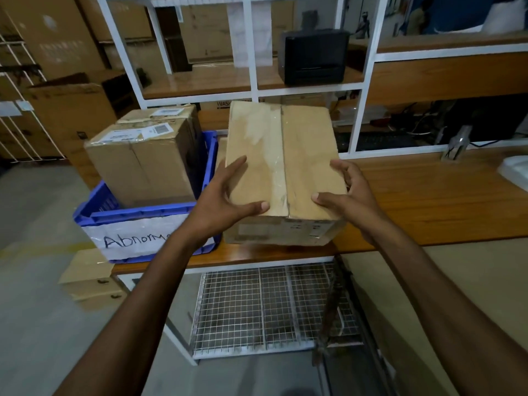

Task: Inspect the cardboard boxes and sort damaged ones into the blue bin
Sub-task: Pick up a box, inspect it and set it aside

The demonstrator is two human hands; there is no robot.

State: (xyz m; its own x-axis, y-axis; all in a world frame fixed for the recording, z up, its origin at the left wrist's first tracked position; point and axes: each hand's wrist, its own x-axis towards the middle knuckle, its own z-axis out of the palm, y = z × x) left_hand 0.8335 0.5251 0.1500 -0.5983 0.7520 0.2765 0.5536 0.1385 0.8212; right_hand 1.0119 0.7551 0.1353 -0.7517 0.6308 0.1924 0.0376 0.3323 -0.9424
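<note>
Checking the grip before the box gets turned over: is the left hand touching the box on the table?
Touching. The head view shows the left hand pressed against the box, fingers on its top, thumb along its near edge.

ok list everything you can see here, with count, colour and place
held cardboard box: 1, tan, taped seam, on the bench between both hands
boxes in bin: 2, brown, labelled tops, inside the bin
blue bin: 1, blue, white "Abnorm..." label, left end of the bench
wooden bench: 1, brown
black device: 1, on the shelf behind
floor box: 1, tan, below the bin
wire rack: 1, grey, under the bench
left hand: 1, fingers on the box's left side
right hand: 1, fingers on its right side
</note>
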